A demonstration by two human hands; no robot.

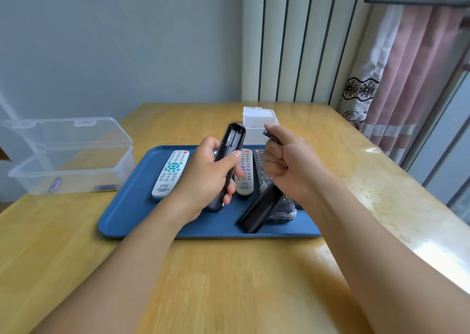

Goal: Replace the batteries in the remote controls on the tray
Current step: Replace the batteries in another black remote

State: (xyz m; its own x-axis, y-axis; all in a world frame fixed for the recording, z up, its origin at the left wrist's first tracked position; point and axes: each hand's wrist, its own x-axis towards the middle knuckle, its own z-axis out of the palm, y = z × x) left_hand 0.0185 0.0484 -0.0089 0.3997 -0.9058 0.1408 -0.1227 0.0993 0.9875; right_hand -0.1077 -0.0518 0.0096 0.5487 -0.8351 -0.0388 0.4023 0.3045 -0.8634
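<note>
My left hand [207, 173] grips a black remote [229, 153] above the blue tray [127, 206], back side up, its battery compartment open and empty at the top end. My right hand [284, 163] holds a battery [270, 135] in a fist, its tip sticking out toward the remote, and also holds a long black battery cover [259, 210] that hangs down to the tray. On the tray lie a white remote [171, 173], a grey remote [244, 173] and a dark remote [259, 165], partly hidden by my hands.
A clear plastic box [68, 160] with its lid open stands at the left with two purple batteries [54, 184] inside. A small white box [258, 122] stands open behind the tray. The wooden table's [229, 282] right edge runs beside a window and curtain [407, 79].
</note>
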